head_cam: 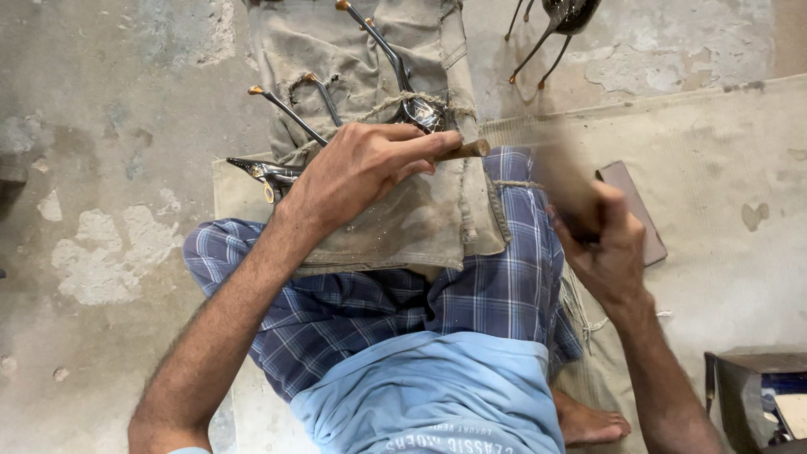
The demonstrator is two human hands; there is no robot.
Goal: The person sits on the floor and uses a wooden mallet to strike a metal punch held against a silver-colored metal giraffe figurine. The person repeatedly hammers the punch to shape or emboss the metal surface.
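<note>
Head view: two hands over a canvas pad [403,219] on the lap. Left hand [357,172] has its fingers curled tight around a wooden-ended rod [466,150], pinning a metal piece [418,109] on the pad. Right hand [601,244] clenches a blurred tool [565,181]. Bare floor [101,126] lies open leftward.
</note>
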